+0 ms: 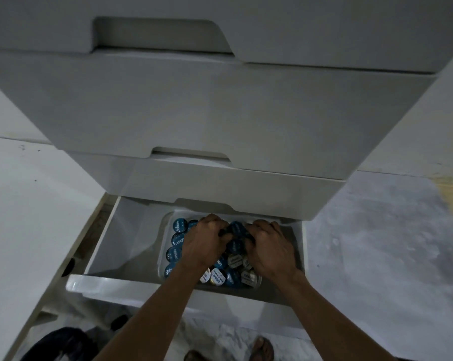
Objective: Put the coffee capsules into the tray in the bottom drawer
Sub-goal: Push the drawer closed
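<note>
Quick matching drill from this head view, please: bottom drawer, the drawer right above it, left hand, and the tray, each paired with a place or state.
Things:
1. bottom drawer
2. drawer above it
3. left hand
4. clear tray

Descriptions:
A. closed
B. pulled open
C. curled around blue capsules
D. sits in the drawer's right part, nearly full

Pairs: 1-B, 2-A, 3-C, 4-D

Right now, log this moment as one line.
drawer: open | tray: nearly full of capsules | left hand, right hand: both in tray, holding capsules
</note>
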`<state>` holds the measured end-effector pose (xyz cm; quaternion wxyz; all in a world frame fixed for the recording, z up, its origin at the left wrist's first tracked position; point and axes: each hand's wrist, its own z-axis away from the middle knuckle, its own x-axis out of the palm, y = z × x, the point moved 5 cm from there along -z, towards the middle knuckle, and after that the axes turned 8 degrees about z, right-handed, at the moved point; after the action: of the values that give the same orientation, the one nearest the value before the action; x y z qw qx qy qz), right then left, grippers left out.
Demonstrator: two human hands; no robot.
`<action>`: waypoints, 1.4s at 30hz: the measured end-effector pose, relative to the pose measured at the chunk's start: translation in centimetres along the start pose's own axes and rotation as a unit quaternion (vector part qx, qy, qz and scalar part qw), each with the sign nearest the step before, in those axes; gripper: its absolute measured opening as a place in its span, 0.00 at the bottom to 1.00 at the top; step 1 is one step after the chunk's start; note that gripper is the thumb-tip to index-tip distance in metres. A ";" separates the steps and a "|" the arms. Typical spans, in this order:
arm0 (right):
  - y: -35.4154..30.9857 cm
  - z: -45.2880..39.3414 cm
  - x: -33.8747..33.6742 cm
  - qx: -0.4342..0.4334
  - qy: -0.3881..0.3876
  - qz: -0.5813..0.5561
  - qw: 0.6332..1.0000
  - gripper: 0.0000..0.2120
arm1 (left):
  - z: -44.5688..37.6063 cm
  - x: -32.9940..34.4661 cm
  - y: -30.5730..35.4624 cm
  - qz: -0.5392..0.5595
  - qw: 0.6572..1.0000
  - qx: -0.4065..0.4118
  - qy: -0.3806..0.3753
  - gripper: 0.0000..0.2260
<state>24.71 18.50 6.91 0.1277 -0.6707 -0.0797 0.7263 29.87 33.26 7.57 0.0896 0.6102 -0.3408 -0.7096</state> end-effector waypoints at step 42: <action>-7.1 11.9 2.5 0.140 0.239 0.123 0.953 0.31 | 14.5 -6.2 -9.9 -0.224 0.964 0.064 0.124 0.34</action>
<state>13.22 26.65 7.57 0.1455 -0.8048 0.1386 0.5584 20.76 49.47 7.03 -0.0700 0.7584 -0.2263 -0.6072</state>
